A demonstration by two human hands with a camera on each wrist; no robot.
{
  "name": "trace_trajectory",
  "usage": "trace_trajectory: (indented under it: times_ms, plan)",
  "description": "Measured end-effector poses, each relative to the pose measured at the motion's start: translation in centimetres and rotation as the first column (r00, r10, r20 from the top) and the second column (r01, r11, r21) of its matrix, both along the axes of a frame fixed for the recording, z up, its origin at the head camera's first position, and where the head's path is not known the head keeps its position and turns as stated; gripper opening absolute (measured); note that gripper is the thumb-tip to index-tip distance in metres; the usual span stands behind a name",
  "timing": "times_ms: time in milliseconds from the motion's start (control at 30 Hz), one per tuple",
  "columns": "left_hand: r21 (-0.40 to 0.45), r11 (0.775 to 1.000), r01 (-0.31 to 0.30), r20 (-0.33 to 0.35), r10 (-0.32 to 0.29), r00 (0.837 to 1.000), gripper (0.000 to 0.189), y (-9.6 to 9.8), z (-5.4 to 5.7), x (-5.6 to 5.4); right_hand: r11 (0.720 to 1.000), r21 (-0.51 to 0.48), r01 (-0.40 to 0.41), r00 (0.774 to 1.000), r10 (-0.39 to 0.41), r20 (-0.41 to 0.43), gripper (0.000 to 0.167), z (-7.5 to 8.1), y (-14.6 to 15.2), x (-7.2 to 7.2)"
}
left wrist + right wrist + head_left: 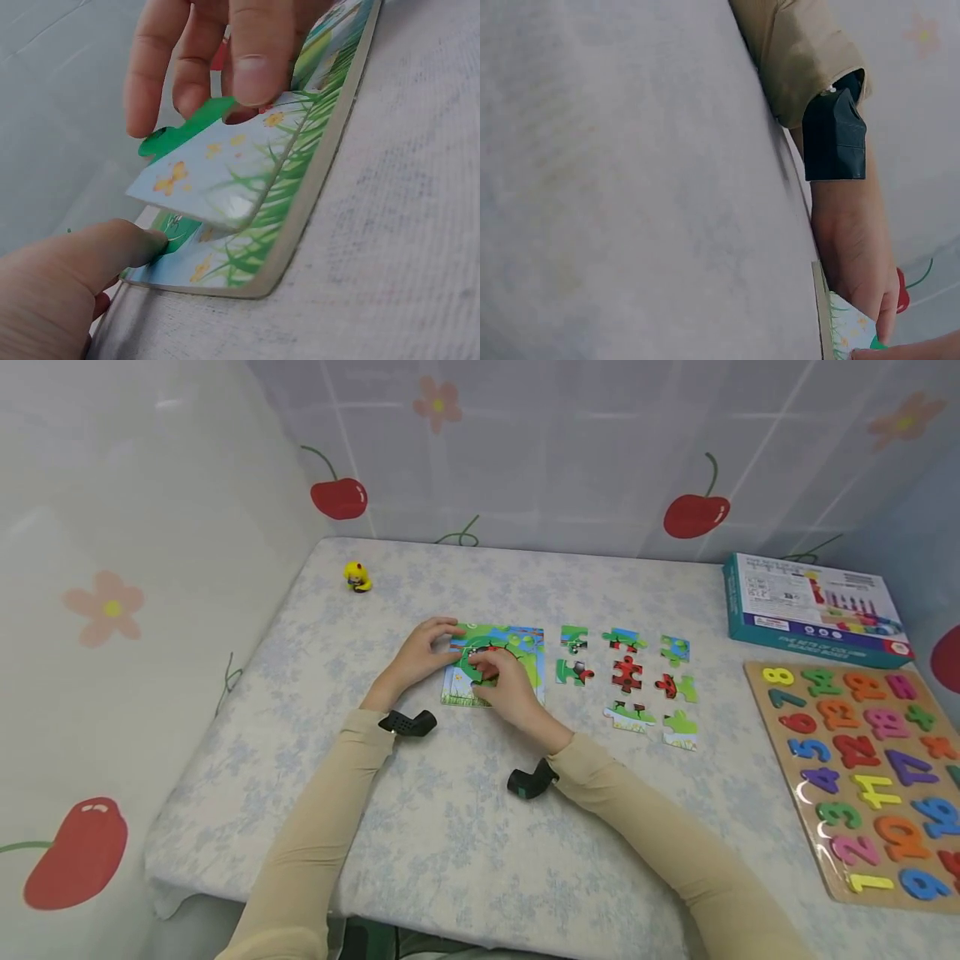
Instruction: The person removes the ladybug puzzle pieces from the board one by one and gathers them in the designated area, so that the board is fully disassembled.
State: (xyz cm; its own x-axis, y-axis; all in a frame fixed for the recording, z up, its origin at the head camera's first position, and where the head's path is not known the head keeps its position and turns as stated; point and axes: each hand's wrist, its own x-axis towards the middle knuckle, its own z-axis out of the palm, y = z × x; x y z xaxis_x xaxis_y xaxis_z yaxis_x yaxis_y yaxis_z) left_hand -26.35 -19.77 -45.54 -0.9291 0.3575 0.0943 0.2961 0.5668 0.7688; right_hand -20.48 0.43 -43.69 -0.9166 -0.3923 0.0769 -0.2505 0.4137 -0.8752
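A picture puzzle board (534,670) with grass, sky and a ladybug lies flat on the table. My left hand (417,657) rests at its left side, and in the left wrist view the thumb (139,244) touches the board's edge. From above, my right hand (513,690) pinches a puzzle piece (214,172) printed with pale blue, yellow flowers and a green knob. That piece is tilted over the board's lower left corner, its straight edges close to the grassy border. Part of it is hidden behind the fingers.
Several loose puzzle pieces (627,675) lie in rows right of the board. Farther right are a wooden number board (840,802) and a teal-edged box (817,606). A small yellow toy figure (357,577) stands at the back left.
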Motion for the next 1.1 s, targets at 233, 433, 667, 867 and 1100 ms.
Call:
trace_trajectory:
  times_ms: [233,433,667,867,1100]
  plan:
    - [-0.007,1.0,0.012,-0.003,-0.012,1.0,0.036,0.3,-0.1,-0.1,0.978,-0.18,0.109,0.989,-0.088,0.122,0.029,0.4,1.9,-0.5]
    - [-0.014,1.0,0.009,-0.005,-0.009,1.0,0.035,0.0,-0.3,-0.2,0.975,-0.157,0.155,0.978,-0.128,0.166,0.032,1.3,6.0,0.5]
    - [-0.034,0.999,0.007,-0.014,-0.007,1.0,0.036,-0.9,-0.4,-0.1,0.973,-0.059,0.221,0.957,-0.205,0.204,0.034,1.3,10.2,1.8]
    - [-0.025,1.0,0.003,-0.003,-0.003,1.0,0.035,-1.3,-0.1,0.4,0.982,0.016,0.186,0.968,-0.186,0.167,0.032,0.5,11.7,2.5]
    - [-0.031,0.999,-0.007,0.008,0.008,1.0,0.035,-1.4,-0.2,0.6,0.989,0.061,0.134,0.987,-0.139,0.085,0.029,-0.2,11.7,2.7]
